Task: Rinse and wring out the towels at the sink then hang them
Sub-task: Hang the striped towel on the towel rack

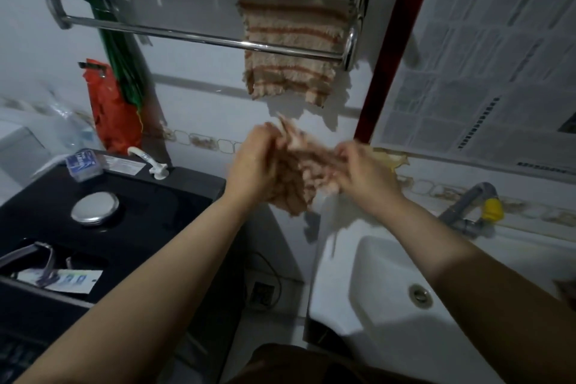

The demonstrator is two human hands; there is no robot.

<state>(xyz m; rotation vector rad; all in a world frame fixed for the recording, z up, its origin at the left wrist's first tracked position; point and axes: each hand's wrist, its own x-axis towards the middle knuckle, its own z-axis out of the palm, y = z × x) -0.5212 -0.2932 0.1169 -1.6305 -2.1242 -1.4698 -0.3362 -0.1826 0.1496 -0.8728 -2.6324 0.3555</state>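
A crumpled beige-pink towel (296,174) hangs in the air between my hands, left of the white sink (383,262) and below the rack. My left hand (255,162) grips its left side and my right hand (364,171) grips its right side; the towel is blurred by motion. A second striped beige and orange towel (290,50) hangs over the right end of the chrome towel rack (174,31) on the wall above. The grey tap (467,209) with a yellow part stands at the sink's far right.
A black appliance (140,203) with a round silver knob stands on the left, with a small blue box and a white handle on it. An orange bag (109,109) and green fabric hang on the wall. A dark red post (392,50) runs down beside the rack.
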